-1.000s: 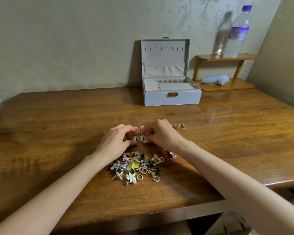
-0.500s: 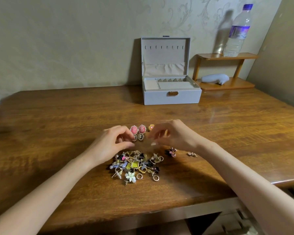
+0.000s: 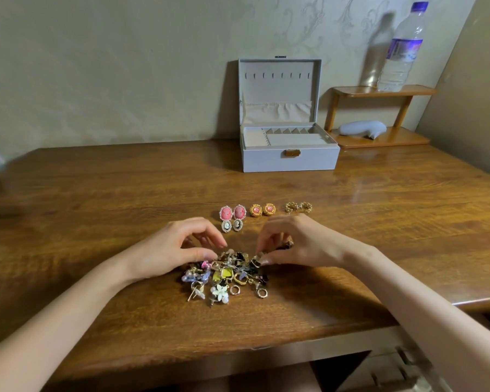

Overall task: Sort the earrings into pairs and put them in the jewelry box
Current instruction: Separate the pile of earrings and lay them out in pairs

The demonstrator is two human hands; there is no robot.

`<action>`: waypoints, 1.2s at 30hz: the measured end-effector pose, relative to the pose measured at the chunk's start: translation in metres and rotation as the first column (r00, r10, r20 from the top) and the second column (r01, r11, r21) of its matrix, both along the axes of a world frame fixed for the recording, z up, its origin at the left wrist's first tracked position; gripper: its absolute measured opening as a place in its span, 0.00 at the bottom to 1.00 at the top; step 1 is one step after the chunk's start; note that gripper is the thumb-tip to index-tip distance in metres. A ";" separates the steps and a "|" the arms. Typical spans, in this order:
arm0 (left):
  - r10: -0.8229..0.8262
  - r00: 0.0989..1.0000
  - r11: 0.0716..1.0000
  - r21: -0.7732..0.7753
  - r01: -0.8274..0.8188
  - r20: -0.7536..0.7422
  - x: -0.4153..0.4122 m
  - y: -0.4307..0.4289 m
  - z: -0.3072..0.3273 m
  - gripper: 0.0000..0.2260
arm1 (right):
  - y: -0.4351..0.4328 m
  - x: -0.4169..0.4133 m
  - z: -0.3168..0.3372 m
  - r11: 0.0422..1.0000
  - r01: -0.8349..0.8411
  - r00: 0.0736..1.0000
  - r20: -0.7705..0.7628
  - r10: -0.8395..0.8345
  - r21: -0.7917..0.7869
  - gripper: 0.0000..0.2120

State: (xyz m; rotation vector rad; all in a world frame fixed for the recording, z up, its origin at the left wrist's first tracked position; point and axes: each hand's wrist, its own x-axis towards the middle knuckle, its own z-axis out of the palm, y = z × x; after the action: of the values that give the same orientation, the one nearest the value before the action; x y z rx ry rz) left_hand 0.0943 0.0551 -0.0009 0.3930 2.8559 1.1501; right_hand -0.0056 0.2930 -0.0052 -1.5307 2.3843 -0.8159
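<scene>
Earrings lie in one mixed heap (image 3: 224, 274) directly under and just nearer to us than the fingertips of both hands; we cannot count the pieces in it, but one white flower earring (image 3: 219, 291) and two small gold hoops (image 3: 234, 290) show at its near edge. Beyond the fingertips, three pairs stand in a row on the table (image 3: 96, 193). Beyond the gap between the two hands are two pink cameo drop earrings (image 3: 232, 217), side by side and touching. Just beyond the right fingers are two round gold studs (image 3: 262, 209) with pink centres. Further to the right are two gold knot earrings (image 3: 298, 207). The left hand (image 3: 176, 250) arches over the left part of the heap, thumb resting on it and fingers curled above; we cannot tell whether it grips a piece. The right hand (image 3: 294, 241) has thumb and curled fingers brought together at the right edge of the heap; we cannot tell whether a piece is pinched. One jewelry box (image 3: 290, 159) stands well beyond all fingers, lid upright, tray compartments showing no earrings. One bottle (image 3: 402, 49) stands on a two-tier wooden shelf (image 3: 379, 90) to the right of the box.
</scene>
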 end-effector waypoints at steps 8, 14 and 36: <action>-0.100 0.991 0.981 -0.158 0.113 0.091 0.020 -0.012 0.009 0.12 | 0.003 -0.001 -0.003 0.999 -0.044 0.998 0.036 0.044 -0.004 0.11; -0.086 0.986 0.966 -0.229 0.118 0.143 0.022 -0.012 0.000 0.13 | 0.000 -0.002 -0.003 0.999 -0.047 0.999 0.008 0.047 0.022 0.10; -0.112 0.994 0.975 -0.192 0.113 0.015 0.024 -0.001 -0.005 0.05 | 0.001 -0.003 -0.009 0.980 0.083 0.993 0.097 -0.066 -0.180 0.07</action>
State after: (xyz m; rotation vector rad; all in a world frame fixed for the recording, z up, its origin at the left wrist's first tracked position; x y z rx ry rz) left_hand 0.1188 0.0541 -0.0062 0.5323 2.8642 0.8455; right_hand -0.0082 0.2944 -0.0145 -1.4400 2.3702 -1.1253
